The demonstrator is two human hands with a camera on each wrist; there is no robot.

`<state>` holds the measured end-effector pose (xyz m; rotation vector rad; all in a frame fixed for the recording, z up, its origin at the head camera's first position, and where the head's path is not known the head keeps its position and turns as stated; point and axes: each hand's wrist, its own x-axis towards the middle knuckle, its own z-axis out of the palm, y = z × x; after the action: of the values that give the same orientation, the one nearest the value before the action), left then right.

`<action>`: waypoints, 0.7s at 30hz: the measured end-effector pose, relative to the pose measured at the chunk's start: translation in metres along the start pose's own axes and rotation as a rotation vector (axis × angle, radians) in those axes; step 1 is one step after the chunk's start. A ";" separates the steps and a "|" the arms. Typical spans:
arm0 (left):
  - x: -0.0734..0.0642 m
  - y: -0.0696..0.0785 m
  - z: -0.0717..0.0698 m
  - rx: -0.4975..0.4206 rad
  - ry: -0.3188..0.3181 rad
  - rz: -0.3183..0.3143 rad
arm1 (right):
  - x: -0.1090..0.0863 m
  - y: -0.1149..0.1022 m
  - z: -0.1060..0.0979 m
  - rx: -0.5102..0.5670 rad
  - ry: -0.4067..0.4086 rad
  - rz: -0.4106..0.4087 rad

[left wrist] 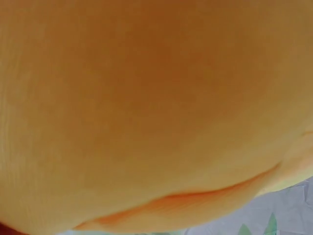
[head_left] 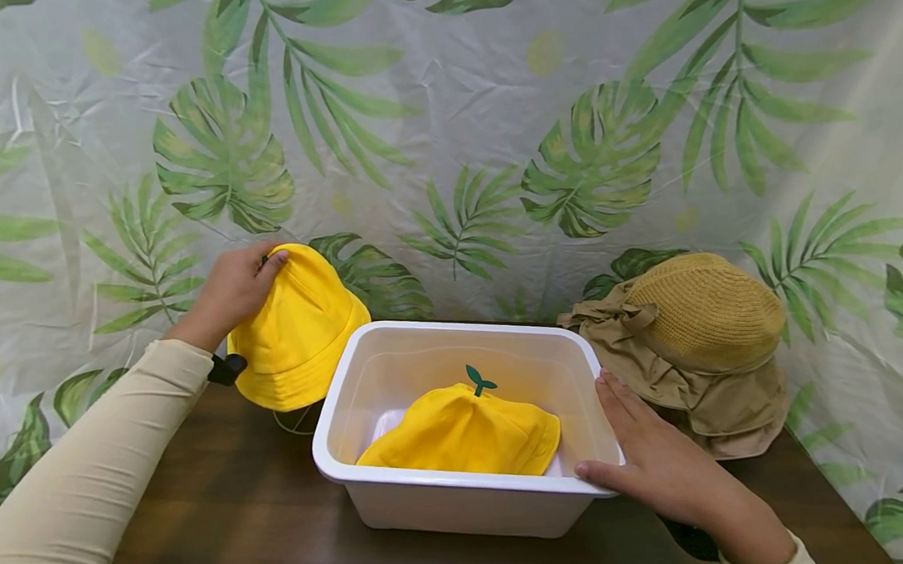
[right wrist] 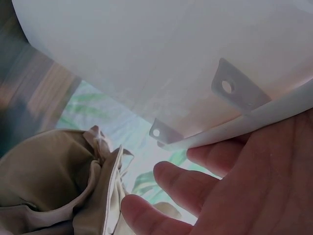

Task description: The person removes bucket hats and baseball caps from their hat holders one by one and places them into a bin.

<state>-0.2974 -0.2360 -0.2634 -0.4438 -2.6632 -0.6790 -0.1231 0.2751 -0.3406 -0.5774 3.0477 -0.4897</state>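
Note:
In the head view my left hand (head_left: 241,281) pinches the crown of a yellow bucket hat (head_left: 297,337) at the left. That hat hangs brim down over a thin wire stand (head_left: 295,421), and its cloth fills most of the left wrist view. My right hand (head_left: 655,453) rests on the right rim of a white plastic tub (head_left: 459,507), fingers fairly straight along the outside and thumb at the front corner. Inside the tub lies another yellow hat (head_left: 464,431) with a green sprout (head_left: 479,381) on top. The right wrist view shows fingertips right at the rim.
Behind the right hand, a tan knitted sun hat (head_left: 710,314) with a cloth brim and bow stands on the dark wooden table (head_left: 205,498). A leaf-patterned curtain (head_left: 460,107) hangs close behind everything. The table's right edge runs beyond the tan hat.

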 end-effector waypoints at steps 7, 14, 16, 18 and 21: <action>0.002 -0.002 -0.005 0.008 0.021 0.023 | 0.000 0.000 0.000 0.004 -0.005 0.003; 0.005 -0.004 -0.009 -0.004 -0.008 0.028 | -0.001 -0.001 0.001 0.002 0.001 0.010; 0.006 -0.005 -0.010 -0.007 -0.028 0.008 | -0.001 -0.001 0.000 -0.001 0.003 0.008; 0.007 -0.006 -0.011 -0.012 -0.045 -0.012 | -0.001 -0.001 0.000 -0.002 0.004 0.006; 0.008 -0.008 -0.013 -0.031 -0.082 -0.055 | -0.001 -0.001 0.000 0.002 0.005 0.008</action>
<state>-0.3043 -0.2476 -0.2520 -0.4169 -2.7546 -0.7338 -0.1217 0.2746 -0.3401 -0.5645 3.0525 -0.4948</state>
